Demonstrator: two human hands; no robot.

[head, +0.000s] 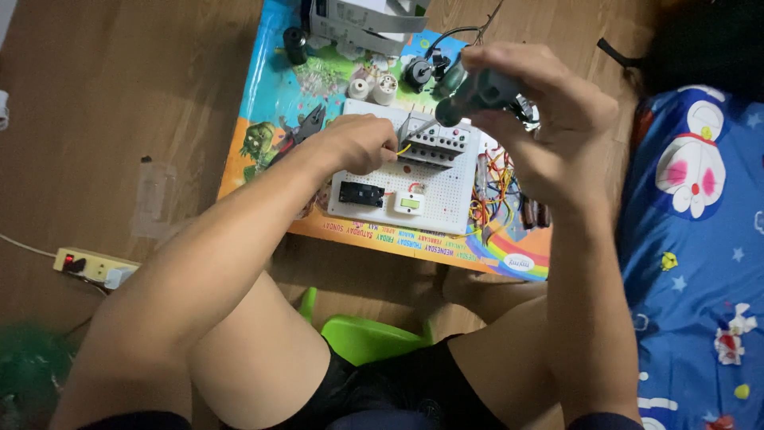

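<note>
A white perforated board (446,199) lies on a colourful low table (270,95). It carries a grey terminal block (434,143), a black module (361,193) and a small white module (410,204). My left hand (356,143) rests on the board, its fingers pinching a thin yellow wire (403,149) at the terminal block. Above the block, my right hand (541,119) grips the dark handle of a screwdriver (476,94) that points down toward it.
Pliers (306,127), white sockets (374,86), a black cylinder (295,44), a grey box (366,24) and loose coloured wires (497,191) lie on the table. A power strip (94,266) sits on the wooden floor at left. A blue cartoon blanket (700,239) is at right, a green stool (362,334) below.
</note>
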